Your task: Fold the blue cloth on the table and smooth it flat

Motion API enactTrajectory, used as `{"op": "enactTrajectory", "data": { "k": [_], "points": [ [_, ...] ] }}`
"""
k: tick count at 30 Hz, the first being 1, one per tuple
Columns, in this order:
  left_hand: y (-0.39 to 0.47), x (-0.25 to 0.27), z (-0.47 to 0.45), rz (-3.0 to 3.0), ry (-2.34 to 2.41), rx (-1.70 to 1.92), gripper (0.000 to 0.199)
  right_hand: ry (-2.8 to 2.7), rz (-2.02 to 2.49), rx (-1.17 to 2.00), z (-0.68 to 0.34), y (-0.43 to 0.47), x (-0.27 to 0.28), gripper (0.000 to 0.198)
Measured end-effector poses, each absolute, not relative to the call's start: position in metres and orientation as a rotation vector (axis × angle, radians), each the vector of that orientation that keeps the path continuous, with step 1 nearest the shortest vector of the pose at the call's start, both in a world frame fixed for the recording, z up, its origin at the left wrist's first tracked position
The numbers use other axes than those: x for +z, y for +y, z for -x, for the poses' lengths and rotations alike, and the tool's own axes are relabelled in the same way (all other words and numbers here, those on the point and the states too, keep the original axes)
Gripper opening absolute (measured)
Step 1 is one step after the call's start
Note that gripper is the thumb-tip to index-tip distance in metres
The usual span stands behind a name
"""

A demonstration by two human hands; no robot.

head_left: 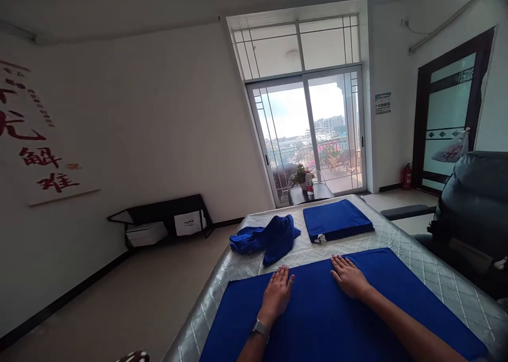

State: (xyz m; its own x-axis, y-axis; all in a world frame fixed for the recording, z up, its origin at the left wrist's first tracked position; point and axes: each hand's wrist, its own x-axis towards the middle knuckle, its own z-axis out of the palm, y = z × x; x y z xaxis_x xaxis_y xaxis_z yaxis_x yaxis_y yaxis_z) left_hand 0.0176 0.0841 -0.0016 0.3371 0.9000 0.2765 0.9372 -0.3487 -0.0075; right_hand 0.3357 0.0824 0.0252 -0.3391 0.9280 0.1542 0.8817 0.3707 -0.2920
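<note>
A blue cloth [313, 319] lies spread flat on the table in front of me. My left hand [278, 290] rests flat near its far edge, fingers stretched out, a watch [261, 327] on the wrist. To the right, my right hand [349, 278] also lies flat on the cloth at the far edge, fingers extended. Neither hand grips anything. Beyond my left hand is a crumpled blue cloth [273, 237]. Farther back on the right sits a neat stack of folded blue cloths [337, 219] with a white tag at its front corner.
A patterned silvery cover [210, 293] drapes the table. Past its far end, a chair [317, 192] holds a potted plant [300, 175] and a bottle [309, 184]. A black leather chair [472, 203] stands close on the right. A low black rack [166, 214] with white boxes is against the left wall.
</note>
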Motion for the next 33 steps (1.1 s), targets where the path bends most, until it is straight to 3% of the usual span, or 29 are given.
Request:
{"op": "enactTrajectory", "data": {
  "k": [9,18,33],
  "points": [
    [0.077,0.000,0.121,2.158,-2.090,-0.189,0.058,-2.109,2.046,-0.051,-0.491,0.106,0.003,0.069],
    [0.083,-0.002,0.146,2.058,-2.281,-0.255,0.068,-2.035,2.103,-0.011,-0.509,0.117,-0.010,0.073],
    [0.072,0.014,0.131,1.956,-2.328,-0.292,0.069,-2.049,2.152,-0.102,-0.509,0.118,-0.007,0.073]
  ]
}}
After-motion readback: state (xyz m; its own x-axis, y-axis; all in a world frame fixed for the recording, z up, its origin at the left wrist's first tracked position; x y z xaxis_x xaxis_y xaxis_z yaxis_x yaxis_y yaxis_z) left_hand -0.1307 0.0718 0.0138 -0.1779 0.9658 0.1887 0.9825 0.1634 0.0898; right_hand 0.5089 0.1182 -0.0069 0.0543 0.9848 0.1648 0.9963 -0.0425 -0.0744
